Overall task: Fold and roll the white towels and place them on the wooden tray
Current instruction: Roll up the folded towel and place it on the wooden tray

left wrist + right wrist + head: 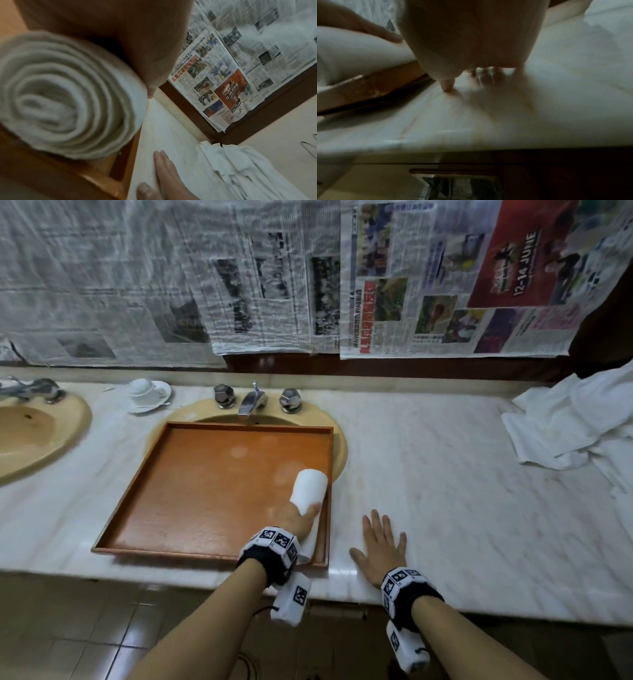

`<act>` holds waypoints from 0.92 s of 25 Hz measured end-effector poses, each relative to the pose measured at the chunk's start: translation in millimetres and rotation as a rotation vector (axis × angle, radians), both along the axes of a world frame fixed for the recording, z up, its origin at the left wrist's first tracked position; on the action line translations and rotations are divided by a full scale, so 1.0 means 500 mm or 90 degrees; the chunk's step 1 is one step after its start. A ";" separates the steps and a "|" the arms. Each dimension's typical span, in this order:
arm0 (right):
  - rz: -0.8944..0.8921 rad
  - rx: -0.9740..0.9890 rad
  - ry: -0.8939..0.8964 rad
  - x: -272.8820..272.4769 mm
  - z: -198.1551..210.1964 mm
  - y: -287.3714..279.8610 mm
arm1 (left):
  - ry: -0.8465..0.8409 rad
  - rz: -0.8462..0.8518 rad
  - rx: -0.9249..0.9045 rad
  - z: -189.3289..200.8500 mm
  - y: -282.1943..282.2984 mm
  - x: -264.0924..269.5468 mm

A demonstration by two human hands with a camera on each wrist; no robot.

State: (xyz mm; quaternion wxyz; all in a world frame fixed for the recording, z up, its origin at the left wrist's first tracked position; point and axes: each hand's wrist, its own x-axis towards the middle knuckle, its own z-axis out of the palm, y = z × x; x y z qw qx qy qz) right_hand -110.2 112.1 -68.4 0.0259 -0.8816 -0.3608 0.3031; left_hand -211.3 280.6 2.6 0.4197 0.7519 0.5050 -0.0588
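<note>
The marble table carries the wooden tray over a sink, with a heap of unfolded white towels far right. The placing step is in hand: the left hand has its grip curled round the rolled towel at the tray's right edge. The right hand lies spread flat on the table. Next, probably: let go, then fetch another towel.

You face a pale marble countertop with two beige sinks: one at 12 o'clock, one at 9 o'clock. Newspaper sheets cover the wall behind. Brown floor tiles lie at 6 o'clock.
</note>
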 end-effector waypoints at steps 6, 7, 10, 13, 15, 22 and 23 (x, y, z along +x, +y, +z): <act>0.010 -0.012 -0.012 0.006 -0.012 -0.005 | 0.027 0.001 -0.021 -0.016 -0.013 0.022; 0.012 -0.015 -0.010 0.005 -0.012 -0.005 | 0.038 -0.005 -0.008 -0.019 -0.011 0.023; 0.010 -0.024 0.002 0.005 -0.016 -0.005 | 0.086 -0.023 0.041 -0.025 -0.006 0.022; 0.010 -0.031 0.006 0.007 -0.015 -0.004 | 0.092 -0.033 0.072 -0.030 0.002 0.021; 0.010 -0.034 0.008 0.005 -0.016 -0.004 | 0.070 -0.021 0.073 -0.028 0.000 0.011; 0.006 -0.045 0.005 0.000 -0.014 -0.001 | -0.038 0.422 0.059 -0.007 0.046 -0.120; 0.005 -0.044 0.005 0.001 -0.013 -0.001 | -0.020 0.420 0.023 -0.008 0.063 -0.144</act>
